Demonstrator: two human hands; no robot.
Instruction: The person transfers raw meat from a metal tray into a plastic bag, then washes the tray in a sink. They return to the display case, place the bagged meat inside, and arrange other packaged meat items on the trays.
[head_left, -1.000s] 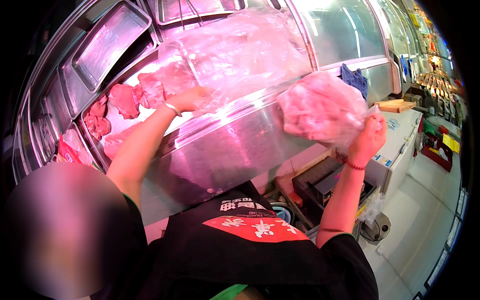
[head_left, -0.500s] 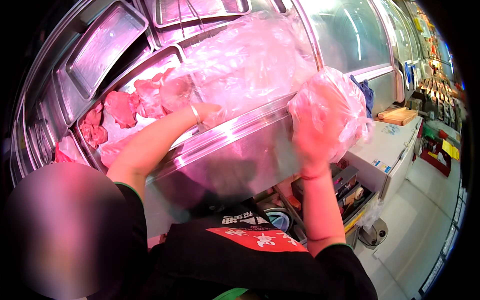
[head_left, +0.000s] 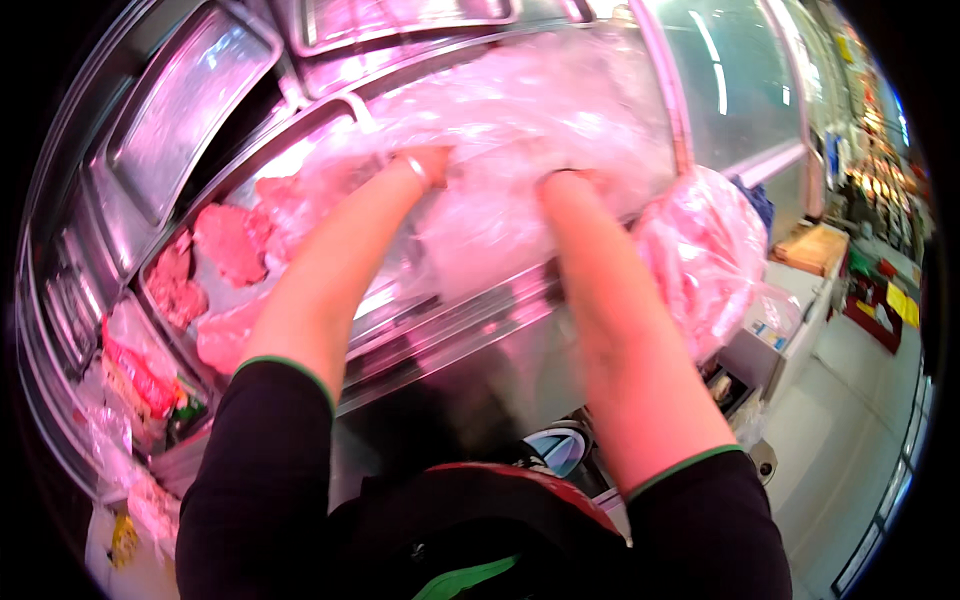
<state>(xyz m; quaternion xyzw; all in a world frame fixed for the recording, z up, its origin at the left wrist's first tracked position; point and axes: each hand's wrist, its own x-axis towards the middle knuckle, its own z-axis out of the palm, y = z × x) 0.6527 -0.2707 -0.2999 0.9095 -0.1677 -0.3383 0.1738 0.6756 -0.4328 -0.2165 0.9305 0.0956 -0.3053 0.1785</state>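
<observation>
A crumpled clear plastic sheet (head_left: 490, 240) spreads over the right part of a metal meat display. My left hand (head_left: 430, 165) is closed on the sheet's left part, its fingertips blurred. Farther right, my right hand (head_left: 578, 180) reaches into the folds, where plastic and blur hide its fingers. Pieces of raw red meat (head_left: 232, 243) lie left of my left forearm, some partly under the sheet. A bunched, translucent plastic bag (head_left: 705, 245) hangs at the counter's right end, beside my right forearm.
Metal trays (head_left: 190, 110) stand along the far left side. The counter's metal edge (head_left: 460, 335) runs below my forearms. A glass panel (head_left: 735, 75) rises at the upper right. A wooden board (head_left: 812, 248) rests on a white cabinet. Packaged goods (head_left: 150, 385) sit at the left.
My right hand has left the bunched bag and moved left into the plastic sheet. My left hand has moved farther over the counter, and the sheet has shifted with it.
</observation>
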